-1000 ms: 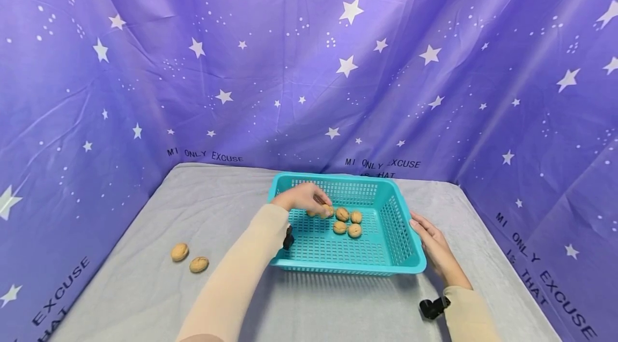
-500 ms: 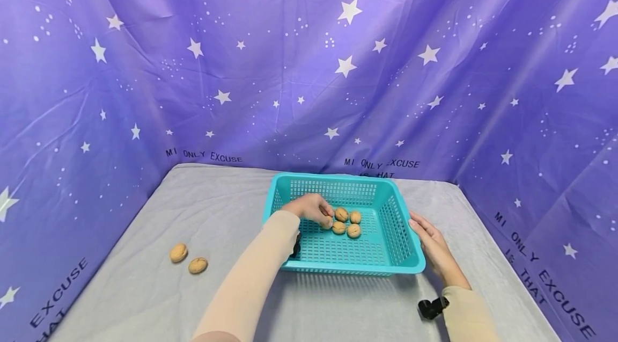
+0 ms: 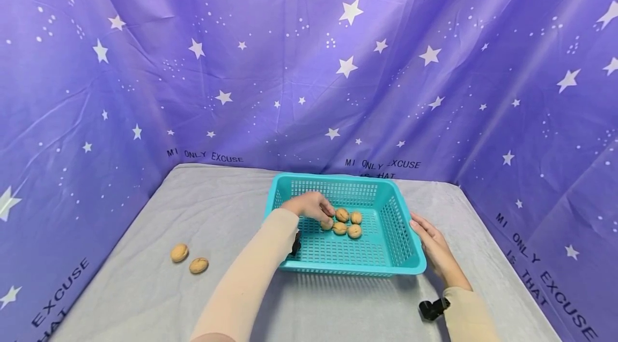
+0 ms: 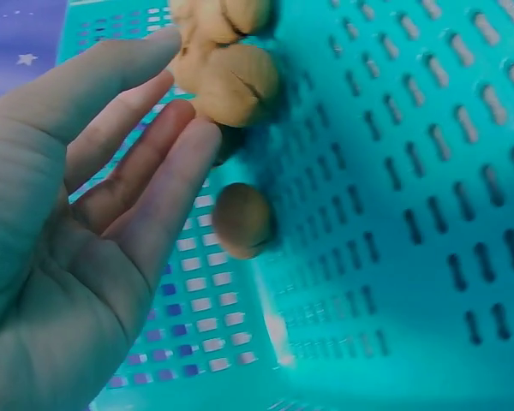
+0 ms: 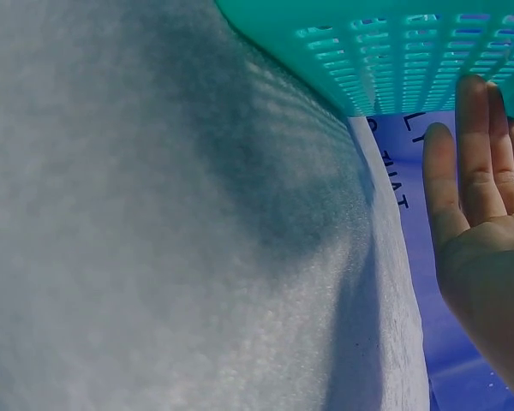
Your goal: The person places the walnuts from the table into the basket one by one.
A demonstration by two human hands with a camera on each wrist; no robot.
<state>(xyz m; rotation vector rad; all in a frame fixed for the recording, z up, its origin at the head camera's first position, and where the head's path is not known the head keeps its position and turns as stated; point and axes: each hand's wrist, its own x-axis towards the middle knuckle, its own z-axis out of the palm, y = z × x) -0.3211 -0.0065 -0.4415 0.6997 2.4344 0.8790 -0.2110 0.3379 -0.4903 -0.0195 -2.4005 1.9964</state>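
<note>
A turquoise plastic basket [image 3: 347, 268] with perforated walls holds several walnuts [image 3: 354, 231] in a small cluster on its floor. My left hand [image 3: 311, 206] reaches over the basket's left side, fingertips right at a walnut [image 3: 325, 224] on the cluster's left edge. In the left wrist view the fingers of my left hand [image 4: 94, 197] are loosely extended, with a walnut [image 4: 236, 86] just beyond the tips and another walnut [image 4: 242, 220] lying apart. My right hand [image 3: 434, 245] rests against the basket's right side; the right wrist view shows its fingers [image 5: 474, 145] straight along the outer wall.
Two loose walnuts, a rounder walnut [image 3: 179, 252] and a longer walnut [image 3: 198, 265], lie on the grey cloth [image 3: 145, 299] left of the basket. A purple starry curtain [image 3: 289, 63] encloses the table at the back and sides.
My left hand has moved slightly right and toward me inside the basket, shifting a walnut to the left of the front row, and its grip has loosened. The right hand stays put.
</note>
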